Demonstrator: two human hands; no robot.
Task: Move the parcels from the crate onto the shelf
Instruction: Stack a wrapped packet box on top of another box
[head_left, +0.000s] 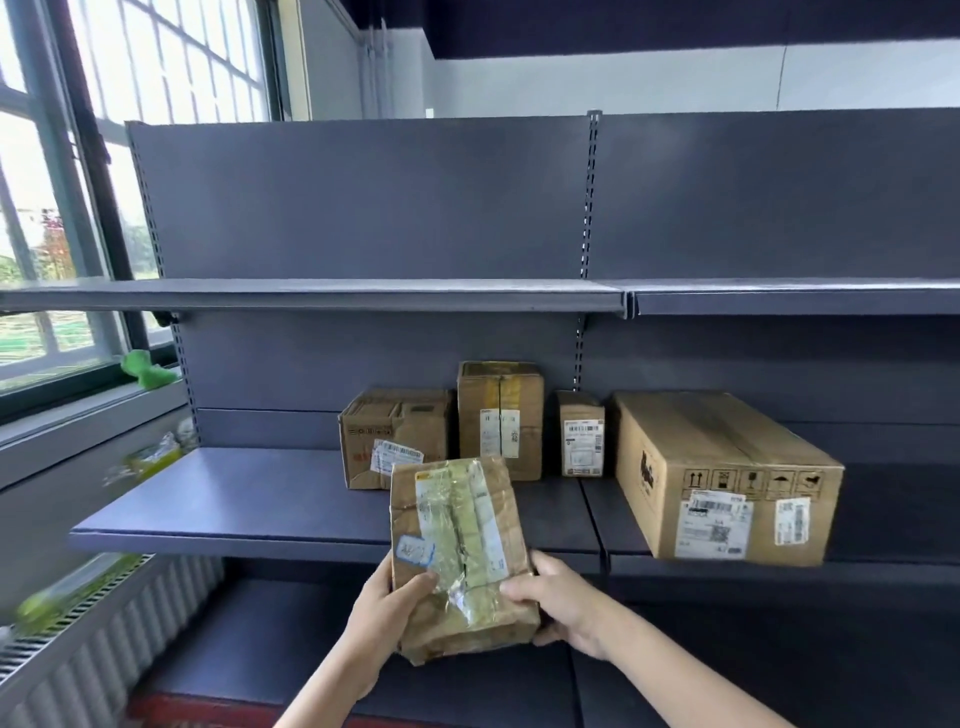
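I hold a crumpled brown parcel (460, 551), wrapped in clear tape with a white label, in both hands just in front of the middle shelf (234, 499). My left hand (387, 618) grips its lower left side and my right hand (558, 597) grips its lower right corner. Several parcels stand at the back of that shelf: a dented box (395, 434), a tall box (501, 415), a small box (582, 434) and a large carton (727, 475) on the right. The crate is out of view.
An upper shelf (311, 293) runs across above, and a lower shelf (260, 634) lies beneath my hands. At the left are a window, a sill with a green toy (148, 369) and a radiator (93, 654).
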